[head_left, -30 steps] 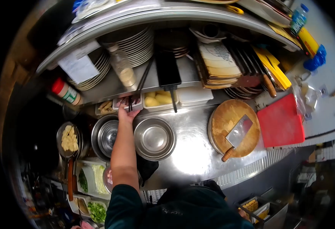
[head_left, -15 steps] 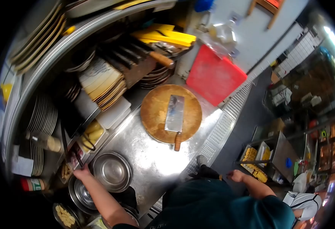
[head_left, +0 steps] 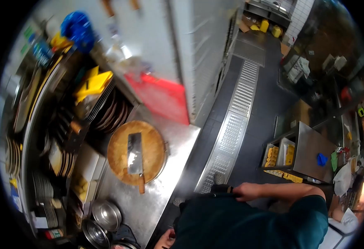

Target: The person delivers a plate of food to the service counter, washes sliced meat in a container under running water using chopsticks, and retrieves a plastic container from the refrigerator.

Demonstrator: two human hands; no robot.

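Observation:
My left hand (head_left: 164, 240) is low at the bottom edge, close to the dark green shirt, its fingers curled; anything in them is hidden. On the other side my right hand (head_left: 246, 192) is at the waist with fingers closed, beside a dark piece with a light band; I cannot make out what it holds. A cleaver (head_left: 135, 154) with a wooden handle lies flat on the round wooden chopping block (head_left: 116, 143), away from both hands. Left of my left hand, metal bowls (head_left: 106, 215) stand on the steel counter (head_left: 121, 201).
Shelves at left hold stacked plates (head_left: 43, 186) and a white tub of yellow pieces (head_left: 81, 189). A red board (head_left: 161, 97) leans against the wall. A floor grate (head_left: 231, 135) runs beyond the counter. At right stands a steel cabinet (head_left: 314, 153); another person's white clothing (head_left: 343, 228) shows.
My left hand has drawn back from the shelf to my body. The view has swung right, so the counter appears further left. My right hand is closer to the waist.

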